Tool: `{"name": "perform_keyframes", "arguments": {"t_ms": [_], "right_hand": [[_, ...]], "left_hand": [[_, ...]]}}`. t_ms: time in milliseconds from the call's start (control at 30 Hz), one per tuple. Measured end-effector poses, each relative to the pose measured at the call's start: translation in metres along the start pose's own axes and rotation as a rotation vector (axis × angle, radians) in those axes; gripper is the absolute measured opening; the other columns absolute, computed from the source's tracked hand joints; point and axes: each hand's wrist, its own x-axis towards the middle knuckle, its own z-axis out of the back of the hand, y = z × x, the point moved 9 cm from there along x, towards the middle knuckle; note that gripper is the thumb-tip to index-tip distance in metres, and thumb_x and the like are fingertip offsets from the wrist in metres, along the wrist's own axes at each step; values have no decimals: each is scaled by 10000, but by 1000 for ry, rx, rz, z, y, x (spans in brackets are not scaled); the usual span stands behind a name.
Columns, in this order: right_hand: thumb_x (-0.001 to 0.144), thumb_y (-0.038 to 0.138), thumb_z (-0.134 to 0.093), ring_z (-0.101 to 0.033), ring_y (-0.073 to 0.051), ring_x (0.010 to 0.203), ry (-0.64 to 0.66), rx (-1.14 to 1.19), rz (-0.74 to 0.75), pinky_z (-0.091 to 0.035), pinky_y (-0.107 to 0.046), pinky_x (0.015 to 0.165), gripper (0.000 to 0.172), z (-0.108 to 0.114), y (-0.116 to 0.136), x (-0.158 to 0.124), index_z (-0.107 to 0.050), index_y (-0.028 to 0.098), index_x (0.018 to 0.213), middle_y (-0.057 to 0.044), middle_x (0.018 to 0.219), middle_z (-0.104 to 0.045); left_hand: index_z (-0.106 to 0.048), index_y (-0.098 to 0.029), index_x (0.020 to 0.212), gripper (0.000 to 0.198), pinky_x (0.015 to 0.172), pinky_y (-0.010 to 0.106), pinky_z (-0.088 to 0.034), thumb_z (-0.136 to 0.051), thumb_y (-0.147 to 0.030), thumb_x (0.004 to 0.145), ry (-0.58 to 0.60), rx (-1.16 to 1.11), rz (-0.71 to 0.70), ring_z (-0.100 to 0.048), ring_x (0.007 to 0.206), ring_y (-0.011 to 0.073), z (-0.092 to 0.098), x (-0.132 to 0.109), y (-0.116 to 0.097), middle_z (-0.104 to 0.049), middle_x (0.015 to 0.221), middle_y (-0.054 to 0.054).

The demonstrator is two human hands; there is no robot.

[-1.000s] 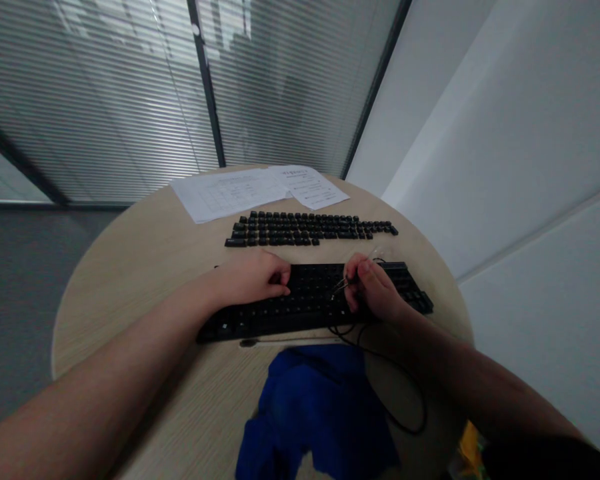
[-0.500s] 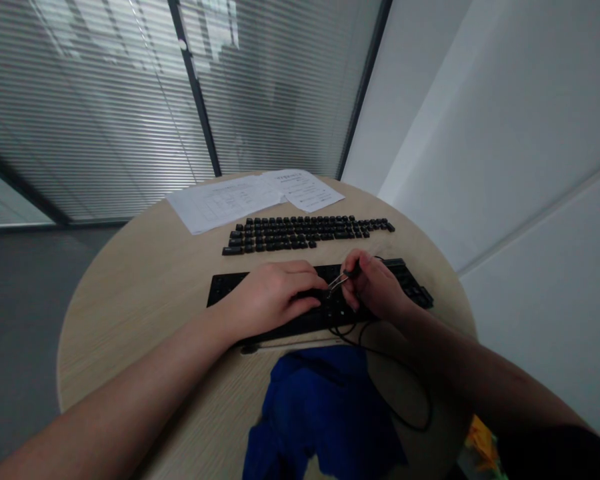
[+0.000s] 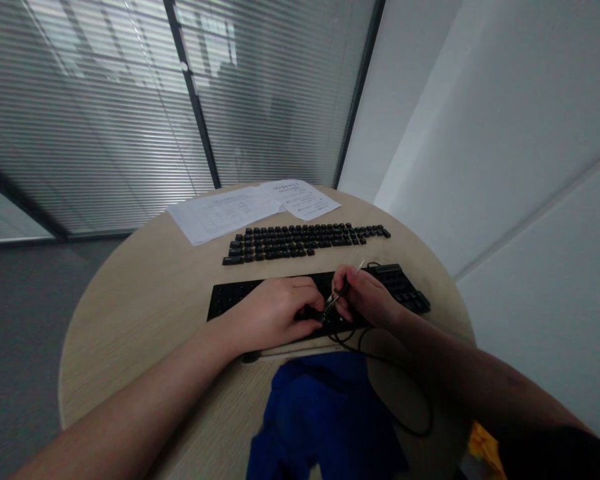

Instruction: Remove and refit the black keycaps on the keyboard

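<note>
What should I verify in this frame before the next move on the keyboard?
1. Left hand rests on the keyboard, steadying it: ok.
2. Right hand grips the wire keycap puller: ok.
3. Puller tip seated on a key: cannot tell, hidden between the hands.
4. Loose keycaps lie in rows beyond the keyboard, apart from it: ok.
5. Cable loops beside the right forearm, might snag: not ok.
</note>
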Motion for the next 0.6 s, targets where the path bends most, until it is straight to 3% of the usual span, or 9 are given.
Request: {"name": "perform_keyframes", "arguments": {"t_ms": [300,467,533,600], "right_hand": [[921,710,-569,-487,-110,414,-7,-10,-3,-361,-222,422,509,3,3,0,-523,211,831,70,559,-484],[902,688,-597,-414,-106,411,-89,15,0,-381,-230,410,490,16,1,2,-516,222,773,82,535,-420],[904,669,-595,-391,-107,425,-142,10,39,-381,-238,417,478,23,6,2,-537,219,752,72,551,-420],[943,632,-555,-451,-121,480,-189,-41,129,-419,-259,474,481,29,17,0,-567,209,714,37,603,-472]], "left_hand": [[-661,-183,910,52,652,253,-472,-692,-217,885,-27,-68,34,-623,739,143,4,-1,5,-651,842,11],[-660,-185,897,94,651,257,-462,-720,-257,888,-142,-59,93,-608,697,132,21,-6,16,-651,822,7],[-669,-186,931,87,665,261,-472,-704,-260,903,-168,-28,99,-622,709,132,27,-8,19,-669,860,16],[-671,-186,957,76,668,262,-476,-684,-247,915,-176,6,96,-633,717,134,30,-9,19,-675,875,20]]}}
